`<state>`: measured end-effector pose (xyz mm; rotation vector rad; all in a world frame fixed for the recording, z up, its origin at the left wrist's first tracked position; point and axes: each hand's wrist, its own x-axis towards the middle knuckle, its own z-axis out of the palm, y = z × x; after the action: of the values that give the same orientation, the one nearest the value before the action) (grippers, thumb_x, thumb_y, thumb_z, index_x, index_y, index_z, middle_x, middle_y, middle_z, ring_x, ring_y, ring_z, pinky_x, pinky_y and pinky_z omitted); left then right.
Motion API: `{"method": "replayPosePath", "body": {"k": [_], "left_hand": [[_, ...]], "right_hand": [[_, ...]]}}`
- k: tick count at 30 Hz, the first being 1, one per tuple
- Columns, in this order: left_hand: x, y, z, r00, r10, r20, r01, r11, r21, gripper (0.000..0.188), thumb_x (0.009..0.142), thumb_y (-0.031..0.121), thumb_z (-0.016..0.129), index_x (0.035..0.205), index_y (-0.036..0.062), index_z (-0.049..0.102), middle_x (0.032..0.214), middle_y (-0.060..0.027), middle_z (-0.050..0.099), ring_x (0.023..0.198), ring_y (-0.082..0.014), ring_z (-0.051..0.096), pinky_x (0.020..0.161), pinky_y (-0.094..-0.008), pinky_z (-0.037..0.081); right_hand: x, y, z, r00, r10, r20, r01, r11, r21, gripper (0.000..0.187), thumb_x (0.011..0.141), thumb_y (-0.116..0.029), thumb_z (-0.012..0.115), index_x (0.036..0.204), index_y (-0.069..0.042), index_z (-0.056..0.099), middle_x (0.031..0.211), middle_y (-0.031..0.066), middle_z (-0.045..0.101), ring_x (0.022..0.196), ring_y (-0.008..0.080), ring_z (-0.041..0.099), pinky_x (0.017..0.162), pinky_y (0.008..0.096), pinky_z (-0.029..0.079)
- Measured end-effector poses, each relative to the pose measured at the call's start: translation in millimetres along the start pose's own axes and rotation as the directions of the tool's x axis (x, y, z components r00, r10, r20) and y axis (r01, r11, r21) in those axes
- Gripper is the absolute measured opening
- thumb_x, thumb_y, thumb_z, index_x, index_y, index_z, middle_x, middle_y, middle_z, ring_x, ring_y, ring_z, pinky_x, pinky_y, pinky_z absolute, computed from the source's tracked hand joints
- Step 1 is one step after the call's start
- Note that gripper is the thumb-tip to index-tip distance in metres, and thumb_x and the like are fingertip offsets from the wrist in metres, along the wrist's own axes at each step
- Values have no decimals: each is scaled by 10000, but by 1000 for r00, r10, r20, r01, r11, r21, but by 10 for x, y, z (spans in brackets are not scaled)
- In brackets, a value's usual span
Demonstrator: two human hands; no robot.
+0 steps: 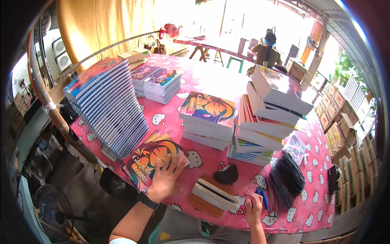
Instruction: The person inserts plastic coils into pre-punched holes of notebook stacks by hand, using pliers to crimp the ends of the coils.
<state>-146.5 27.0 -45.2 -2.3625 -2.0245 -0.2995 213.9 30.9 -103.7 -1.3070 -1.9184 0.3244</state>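
My left hand (165, 175) lies with fingers spread on the cover of a colouring book (142, 159) at the table's near left edge. A dark band is round that wrist. My right hand (254, 205) rests low over the table, fingers loosely extended, beside blue-handled pliers (263, 196); whether it touches them is unclear. No object shows in its fingers. Between my hands is a slotted wooden block (215, 196) on a brown board (213, 212). Behind it sits a black half-round piece (226, 174). Right of the pliers lies a bundle of black spiral coils (285, 183).
A tall leaning stack of spiral-bound books (109, 107) stands left. Lower book piles (207, 118) fill the middle; an uneven pile (260, 122) rises right of them. The pink patterned tablecloth (160, 118) covers the table. A fan (53, 205) stands lower left. Another person (268, 51) sits farther back.
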Motion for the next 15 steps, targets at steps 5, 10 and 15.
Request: {"method": "replayPosePath", "body": {"k": [5, 10, 15], "left_hand": [[155, -145, 57, 983, -168, 68, 167, 986, 22, 955, 743, 380, 715, 1470, 102, 162, 1502, -162, 196, 1371, -406, 205, 1038, -655, 202], [620, -257, -603, 985, -116, -126, 56, 915, -399, 603, 812, 288, 661, 1308, 5, 467, 1169, -205, 594, 1090, -341, 551, 951, -430, 407], [1864, -698, -506, 793, -349, -499, -68, 763, -642, 378, 844, 283, 653, 1055, -31, 644, 896, -215, 670, 736, -308, 655, 728, -387, 515]], "right_hand": [[-70, 116, 40, 999, 41, -13, -42, 986, -158, 233, 837, -222, 599, 1009, -67, 620, 1104, 82, 608, 1085, 301, 482, 949, 423, 338], [-40, 99, 51, 999, 37, -16, -39, 987, -156, 252, 835, -255, 583, 978, -52, 626, 1067, 94, 612, 1052, 293, 490, 934, 414, 350], [-65, 173, 55, 999, 43, -24, -47, 987, -152, 230, 815, -239, 625, 979, -79, 638, 1081, 76, 611, 1071, 290, 484, 925, 420, 350]]}}
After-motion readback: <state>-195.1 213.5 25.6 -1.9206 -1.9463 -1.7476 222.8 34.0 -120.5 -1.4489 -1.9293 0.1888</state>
